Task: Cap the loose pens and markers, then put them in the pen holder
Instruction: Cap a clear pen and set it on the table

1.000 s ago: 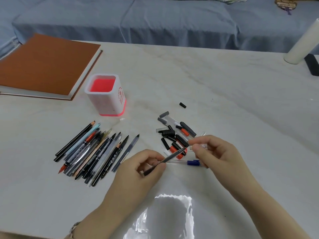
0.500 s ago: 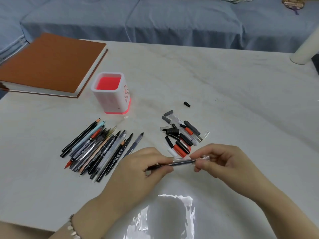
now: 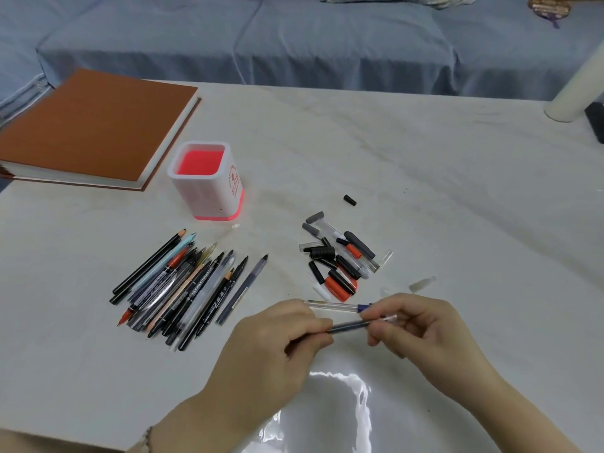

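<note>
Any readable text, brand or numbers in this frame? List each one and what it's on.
No text is legible in this frame.
Pen holder: red print down its right side, too small to read.
Black marker in the pile: white lettering along the barrel, too blurred to read.
Black pen beside it: white marks, too blurred to read.
Brown book: no text visible on the cover.

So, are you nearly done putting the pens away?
Not nearly. Done: maybe one, the clear pen with a blue cap lying loose. In hand: the left hand and right hand grip a dark slim pen, seemingly capping it. Left: the pile of uncapped pens, the loose caps, and the white holder with a pink inside shows no pens.
</note>
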Available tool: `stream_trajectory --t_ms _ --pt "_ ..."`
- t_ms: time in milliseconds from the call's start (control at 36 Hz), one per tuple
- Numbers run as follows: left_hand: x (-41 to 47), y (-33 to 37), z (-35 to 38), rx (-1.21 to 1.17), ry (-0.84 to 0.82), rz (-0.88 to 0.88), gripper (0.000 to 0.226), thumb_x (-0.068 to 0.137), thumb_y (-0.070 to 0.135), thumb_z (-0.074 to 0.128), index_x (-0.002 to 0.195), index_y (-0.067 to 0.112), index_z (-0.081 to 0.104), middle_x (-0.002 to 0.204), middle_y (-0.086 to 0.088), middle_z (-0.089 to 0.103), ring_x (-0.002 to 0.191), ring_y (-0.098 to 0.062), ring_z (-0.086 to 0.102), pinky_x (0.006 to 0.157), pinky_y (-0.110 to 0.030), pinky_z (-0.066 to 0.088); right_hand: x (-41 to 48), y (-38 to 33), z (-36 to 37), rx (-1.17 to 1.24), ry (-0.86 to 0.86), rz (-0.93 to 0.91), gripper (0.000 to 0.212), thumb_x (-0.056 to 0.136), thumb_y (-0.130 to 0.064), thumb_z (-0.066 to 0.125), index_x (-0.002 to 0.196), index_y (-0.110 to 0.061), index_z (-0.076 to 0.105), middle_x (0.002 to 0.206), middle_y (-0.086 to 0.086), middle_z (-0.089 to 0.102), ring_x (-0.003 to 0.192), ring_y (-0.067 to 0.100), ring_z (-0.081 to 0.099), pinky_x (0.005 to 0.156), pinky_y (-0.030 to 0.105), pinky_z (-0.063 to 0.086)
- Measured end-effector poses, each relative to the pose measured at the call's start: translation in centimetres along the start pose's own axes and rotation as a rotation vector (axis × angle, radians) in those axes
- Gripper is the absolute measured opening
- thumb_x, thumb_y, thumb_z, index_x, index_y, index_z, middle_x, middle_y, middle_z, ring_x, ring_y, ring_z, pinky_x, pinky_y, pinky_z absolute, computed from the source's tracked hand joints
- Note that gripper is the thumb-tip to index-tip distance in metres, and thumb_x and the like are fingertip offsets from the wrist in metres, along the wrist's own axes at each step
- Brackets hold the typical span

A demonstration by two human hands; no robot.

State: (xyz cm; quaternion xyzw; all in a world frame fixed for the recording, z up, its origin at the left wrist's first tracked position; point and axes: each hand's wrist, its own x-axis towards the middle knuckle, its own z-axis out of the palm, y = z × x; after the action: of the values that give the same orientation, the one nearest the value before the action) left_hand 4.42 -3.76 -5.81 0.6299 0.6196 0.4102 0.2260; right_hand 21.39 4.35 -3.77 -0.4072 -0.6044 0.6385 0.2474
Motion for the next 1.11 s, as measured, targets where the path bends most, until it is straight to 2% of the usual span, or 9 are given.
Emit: stream_trajectory --t_ms 111,250,389,556,611,667,778,944,1111 --pt "-0.1 -0.8 0.6 0.235 -0.056 0.087 0.018 0.081 0.029 0.057 0.085 0.019 0.071 0.073 0.012 0.062 0.057 -0.003 0.051 0.051 -0.007 0.038 0.1 1.6 0.1 0.032 0.029 0.093 0.027 0.079 0.01 0.06 0.07 -0.013 0.069 0.049 0.004 0.063 0.039 0.004 0.044 0.044 0.012 0.037" --pt "0.6 -1.8 0.9 0.127 -0.069 -0.061 0.018 0.077 0.039 0.055 0.088 0.029 0.066 0.083 0.014 0.063 0.07 0.001 0.058 0.061 -0.01 0.044 0.7 1.6 -1.0 -0.099 -0.031 0.088 0.02 0.08 0.002 0.063 0.077 -0.017 0.07 0.058 -0.001 0.069 0.051 0.003 0.055 0.053 0.011 0.042" --pt "1.0 -1.7 1.4 0.057 -0.146 -0.175 0.022 0.077 0.039 0.056 0.099 0.039 0.057 0.083 0.037 0.058 0.076 0.012 0.055 0.065 -0.002 0.036 1.5 2.2 -1.9 -0.192 -0.023 0.081 0.015 0.081 -0.008 0.065 0.076 -0.022 0.07 0.06 -0.003 0.07 0.064 0.009 0.061 0.069 0.019 0.044" --pt "0.9 -3.5 -1.1 -0.03 0.005 -0.415 0.017 0.085 0.023 0.059 0.07 0.029 0.067 0.074 0.007 0.065 0.058 -0.008 0.052 0.055 -0.014 0.037 2.0 2.2 -4.4 -0.135 0.077 0.041 0.022 0.081 0.004 0.061 0.073 -0.015 0.069 0.052 0.0 0.064 0.054 0.003 0.057 0.06 0.008 0.043" --pt "0.8 -4.5 -2.6 -0.028 0.063 -0.466 0.031 0.085 0.011 0.061 0.06 0.029 0.066 0.07 0.01 0.067 0.057 -0.008 0.054 0.057 -0.011 0.038 1.9 2.6 -5.7 -0.232 0.119 0.026 0.022 0.081 0.002 0.061 0.073 -0.017 0.069 0.055 0.001 0.064 0.057 0.009 0.059 0.061 0.011 0.045" --pt "0.9 -4.5 -3.2 -0.062 0.078 -0.504 0.028 0.083 0.009 0.062 0.068 0.032 0.066 0.067 0.013 0.068 0.049 0.0 0.052 0.055 -0.011 0.042 2.1 3.6 -6.5 -0.411 0.155 0.024 0.02 0.082 -0.004 0.063 0.074 -0.021 0.068 0.06 -0.001 0.061 0.064 0.021 0.06 0.06 0.015 0.043" --pt "1.0 -3.8 -1.7 -0.103 0.033 -0.519 0.022 0.081 0.012 0.065 0.074 0.033 0.066 0.067 -0.005 0.068 0.046 -0.003 0.051 0.054 -0.017 0.047 2.7 4.7 -6.5 -0.633 0.186 -0.051 0.026 0.083 -0.009 0.062 0.072 -0.032 0.06 0.063 -0.008 0.054 0.065 0.004 0.049 0.06 0.007 0.036" --pt "1.0 -3.2 -0.3 -0.03 0.036 -0.484 0.021 0.083 0.02 0.063 0.076 0.04 0.062 0.069 0.029 0.063 0.059 0.004 0.056 0.058 -0.011 0.044 5.1 5.1 -5.6 -0.888 0.137 -0.1 0.019 0.088 -0.011 0.054 0.099 -0.019 0.067 0.097 -0.003 0.052 0.098 0.012 0.042 0.078 0.012 0.025" --pt "0.7 -3.2 -1.4 0.003 0.107 -0.521 0.024 0.083 0.019 0.063 0.076 0.042 0.059 0.072 0.014 0.065 0.061 0.003 0.058 0.056 -0.01 0.043 7.7 3.7 -3.6 -0.94 0.071 -0.158 0.016 0.087 -0.021 0.058 0.1 -0.019 0.066 0.096 -0.001 0.056 0.091 0.012 0.043 0.078 0.018 0.03"
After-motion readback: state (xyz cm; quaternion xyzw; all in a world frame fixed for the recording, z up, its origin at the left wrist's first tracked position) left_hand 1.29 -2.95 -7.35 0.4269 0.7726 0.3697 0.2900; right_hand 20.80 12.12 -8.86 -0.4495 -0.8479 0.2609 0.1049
